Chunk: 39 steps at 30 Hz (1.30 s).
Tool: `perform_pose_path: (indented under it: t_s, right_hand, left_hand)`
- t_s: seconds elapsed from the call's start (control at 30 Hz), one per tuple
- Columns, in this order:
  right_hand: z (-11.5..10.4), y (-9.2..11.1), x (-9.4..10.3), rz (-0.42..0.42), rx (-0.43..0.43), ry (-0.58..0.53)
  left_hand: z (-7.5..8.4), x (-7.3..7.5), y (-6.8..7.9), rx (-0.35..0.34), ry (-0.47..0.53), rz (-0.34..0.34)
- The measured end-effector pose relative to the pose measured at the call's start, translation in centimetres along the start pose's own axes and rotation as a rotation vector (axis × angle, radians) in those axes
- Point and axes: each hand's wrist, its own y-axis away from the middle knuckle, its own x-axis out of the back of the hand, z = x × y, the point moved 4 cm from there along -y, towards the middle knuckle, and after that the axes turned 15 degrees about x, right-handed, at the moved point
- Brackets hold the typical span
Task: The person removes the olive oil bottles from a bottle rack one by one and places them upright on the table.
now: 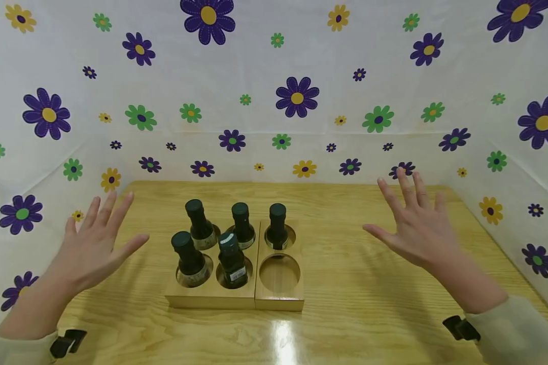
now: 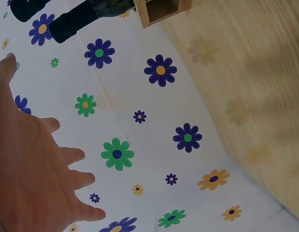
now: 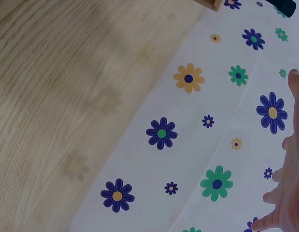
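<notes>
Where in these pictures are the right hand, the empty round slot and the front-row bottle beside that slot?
Right hand [image 1: 421, 229]: head view, back of the hand.
Empty round slot [image 1: 280, 276]: head view, its bare floor.
Front-row bottle [image 1: 231, 260]: head view, middle of its dark body.

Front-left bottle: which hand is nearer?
Left. The left hand is left of the front-left bottle, apart from it; the right hand is farther off, right of the two-hole wooden block.
</notes>
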Motion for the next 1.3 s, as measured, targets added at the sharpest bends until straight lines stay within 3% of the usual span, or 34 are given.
perform_pose_path:
  t_s: [0.27, 0.4, 0.6, 0.73, 1.0, 1.3]
  right_hand:
    - [-1.2, -1.4, -0.5, 0.039, 0.025, -0.059]
    - [-1.7, -2.2, -1.0, 0.038, 0.027, -0.099]
    - [-2.2, -3.4, -1.7, 0.033, 0.023, -0.177]
    - [-2.7, -4.2, -2.2, 0.035, 0.028, -0.259]
    - [-4.2, -5.2, -3.6, 0.055, 0.045, -0.429]
    - [-5.7, -6.1, -5.2, 0.104, 0.064, -0.607]
  left_hand:
    - [-0.5, -1.1, 1.1, -0.04, 0.2, -0.061]
    - [-0.7, -1.8, 1.5, -0.096, 0.342, -0.09]
    - [-1.1, -3.3, 2.0, -0.081, 0.528, -0.231]
    - [-1.4, -4.5, 2.4, -0.083, 0.607, -0.297]
    - [-1.3, -6.0, 3.2, -0.15, 0.719, -0.336]
    - [-0.7, -8.1, 4.3, -0.138, 0.807, -0.417]
